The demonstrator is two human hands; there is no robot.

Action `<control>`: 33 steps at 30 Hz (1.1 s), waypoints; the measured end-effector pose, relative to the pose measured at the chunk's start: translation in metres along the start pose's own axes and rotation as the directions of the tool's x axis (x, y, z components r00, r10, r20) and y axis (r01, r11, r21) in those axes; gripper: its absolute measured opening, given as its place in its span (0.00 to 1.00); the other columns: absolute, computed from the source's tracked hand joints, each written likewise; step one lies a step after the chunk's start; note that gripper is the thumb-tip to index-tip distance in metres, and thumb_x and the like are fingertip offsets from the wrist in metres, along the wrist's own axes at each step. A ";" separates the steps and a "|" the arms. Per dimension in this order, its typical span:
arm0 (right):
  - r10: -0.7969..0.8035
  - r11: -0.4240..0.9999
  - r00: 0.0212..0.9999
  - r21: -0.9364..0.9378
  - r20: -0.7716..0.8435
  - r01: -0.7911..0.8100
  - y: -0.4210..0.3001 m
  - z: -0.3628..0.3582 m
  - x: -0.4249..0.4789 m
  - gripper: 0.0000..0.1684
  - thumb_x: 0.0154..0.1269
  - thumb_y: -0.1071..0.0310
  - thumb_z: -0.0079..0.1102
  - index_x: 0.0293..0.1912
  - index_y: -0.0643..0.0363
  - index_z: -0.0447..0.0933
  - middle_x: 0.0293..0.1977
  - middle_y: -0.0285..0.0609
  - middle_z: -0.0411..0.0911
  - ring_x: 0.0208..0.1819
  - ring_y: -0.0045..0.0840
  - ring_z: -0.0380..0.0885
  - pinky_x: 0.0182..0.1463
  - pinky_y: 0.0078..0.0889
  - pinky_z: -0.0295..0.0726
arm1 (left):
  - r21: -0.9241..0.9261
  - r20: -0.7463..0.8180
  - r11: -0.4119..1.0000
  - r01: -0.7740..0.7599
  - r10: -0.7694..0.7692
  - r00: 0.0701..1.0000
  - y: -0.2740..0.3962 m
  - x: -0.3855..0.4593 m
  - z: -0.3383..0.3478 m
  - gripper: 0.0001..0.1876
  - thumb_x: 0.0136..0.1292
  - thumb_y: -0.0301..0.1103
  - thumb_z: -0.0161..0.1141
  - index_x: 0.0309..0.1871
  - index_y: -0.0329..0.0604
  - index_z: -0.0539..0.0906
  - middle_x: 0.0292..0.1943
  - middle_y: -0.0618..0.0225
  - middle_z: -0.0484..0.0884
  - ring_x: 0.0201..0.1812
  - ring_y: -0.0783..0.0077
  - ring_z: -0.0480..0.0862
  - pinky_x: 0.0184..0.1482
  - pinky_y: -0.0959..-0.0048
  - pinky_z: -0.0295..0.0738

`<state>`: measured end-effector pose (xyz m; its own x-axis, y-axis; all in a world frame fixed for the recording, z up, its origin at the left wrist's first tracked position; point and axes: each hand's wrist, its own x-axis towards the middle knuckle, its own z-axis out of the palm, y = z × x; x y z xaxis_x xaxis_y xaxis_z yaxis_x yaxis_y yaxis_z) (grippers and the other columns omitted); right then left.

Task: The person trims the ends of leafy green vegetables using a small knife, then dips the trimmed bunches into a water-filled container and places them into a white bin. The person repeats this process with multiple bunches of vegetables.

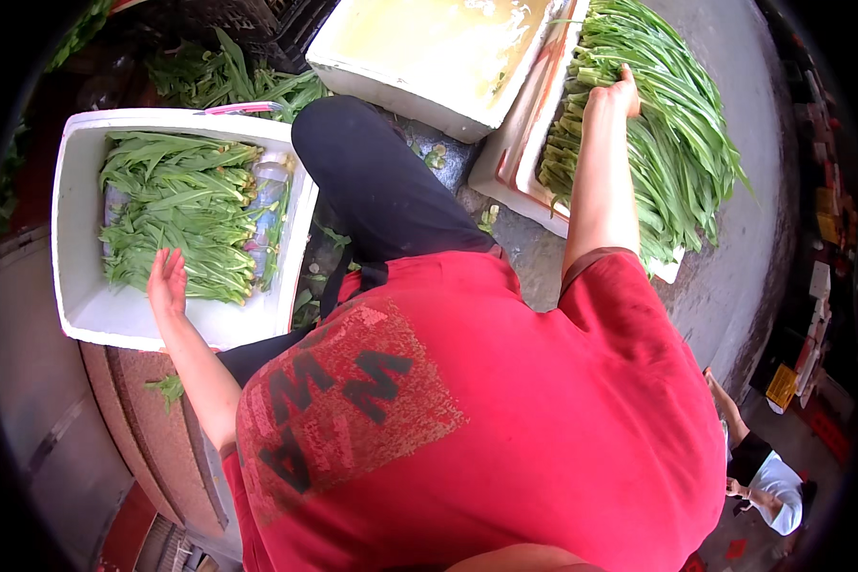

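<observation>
My left hand (166,282) is held palm up, fingers apart and empty, over the near part of a white foam box (79,229) on the left. Inside that box lie stacked bundles of leafy greens (186,207), with what look like clear plastic bottles (266,214) along the right side. On the right, my right hand (618,94) touches a large pile of long-leaved greens (679,136), near the cut stems; the leaves hide its fingers, so its grip cannot be made out. This pile rests on another foam box (518,179) and hangs over its right side.
A foam box of yellowish liquid (429,50) stands ahead, between the two others. Loose greens (236,79) and black plastic crates (279,28) are at the upper left. My bent leg (379,179) is between the boxes. Another person (765,479) is at the lower right.
</observation>
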<state>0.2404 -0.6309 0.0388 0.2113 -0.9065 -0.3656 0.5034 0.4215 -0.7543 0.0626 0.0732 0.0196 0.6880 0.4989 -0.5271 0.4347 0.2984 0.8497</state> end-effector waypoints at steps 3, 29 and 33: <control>-0.047 0.998 0.999 -0.039 -0.012 0.046 0.003 0.000 0.003 0.20 0.42 0.80 0.64 0.38 0.72 0.69 0.38 0.49 0.74 0.34 0.34 0.75 0.38 0.41 0.79 | -0.031 0.030 1.000 0.005 -0.004 1.000 -0.006 0.004 0.003 0.21 0.59 0.39 0.56 0.51 0.35 0.69 0.43 0.55 0.76 0.36 0.72 0.78 0.31 0.82 0.73; -0.172 -0.280 0.553 -0.579 0.815 0.766 -0.090 -0.092 0.153 0.28 0.64 0.45 0.26 0.61 0.40 0.58 0.62 0.30 0.55 0.65 0.30 0.51 0.64 0.51 0.43 | -0.063 -0.001 0.998 0.010 -0.010 1.000 -0.025 -0.010 -0.002 0.19 0.58 0.36 0.56 0.49 0.35 0.71 0.42 0.56 0.77 0.35 0.73 0.78 0.31 0.83 0.73; -0.299 -0.254 0.424 -0.499 0.855 0.828 -0.090 -0.098 0.149 0.25 0.65 0.50 0.30 0.58 0.43 0.64 0.58 0.32 0.63 0.60 0.29 0.58 0.62 0.46 0.49 | -0.081 0.006 0.996 0.027 -0.027 1.000 -0.028 -0.009 0.004 0.17 0.59 0.35 0.55 0.49 0.35 0.71 0.41 0.55 0.77 0.35 0.72 0.78 0.30 0.82 0.74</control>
<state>0.1444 -0.8016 -0.0011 0.6558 -0.5309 0.5367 -0.3712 -0.8458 -0.3832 0.0463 0.0565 0.0003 0.6798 0.4856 -0.5496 0.4049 0.3764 0.8333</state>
